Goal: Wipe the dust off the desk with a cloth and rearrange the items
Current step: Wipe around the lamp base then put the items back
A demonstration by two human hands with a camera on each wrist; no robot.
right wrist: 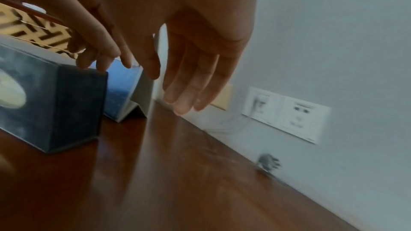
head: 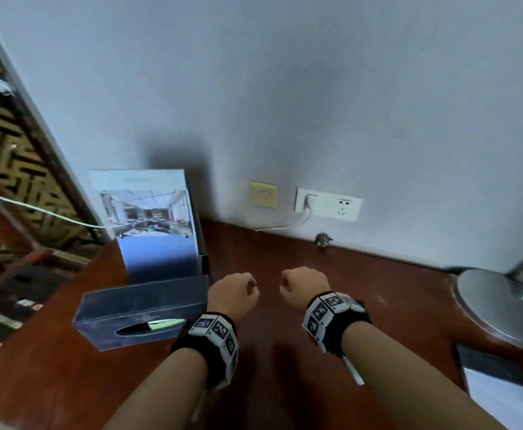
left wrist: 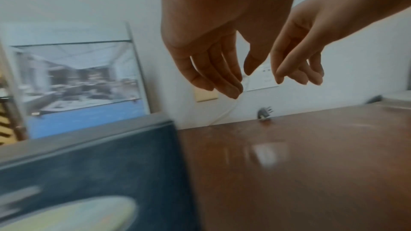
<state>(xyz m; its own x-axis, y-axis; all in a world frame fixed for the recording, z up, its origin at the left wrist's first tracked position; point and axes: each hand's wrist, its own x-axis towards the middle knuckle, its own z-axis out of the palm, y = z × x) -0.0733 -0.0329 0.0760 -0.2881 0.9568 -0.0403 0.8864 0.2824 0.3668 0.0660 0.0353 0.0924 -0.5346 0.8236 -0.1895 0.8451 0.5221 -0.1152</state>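
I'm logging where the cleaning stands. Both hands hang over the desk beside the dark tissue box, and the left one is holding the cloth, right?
Not quite. The left hand holds nothing; the left wrist view shows its fingers loose and bare. No cloth shows in any view. The rest stands: both hands, the right hand too, hang over the desk beside the dark tissue box.

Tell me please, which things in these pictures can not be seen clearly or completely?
- Cloth: in no view; whether it lies outside the frames cannot be told.
- Lamp base: head view, cut by the right edge; its top is unseen.
- Dark flat item: head view, cut by the bottom-right corner; unidentifiable.
- Small grey object by the wall: too small and blurred in every view.
- Tissue box: left wrist view, motion-blurred.
- Stand-up card: text too small.
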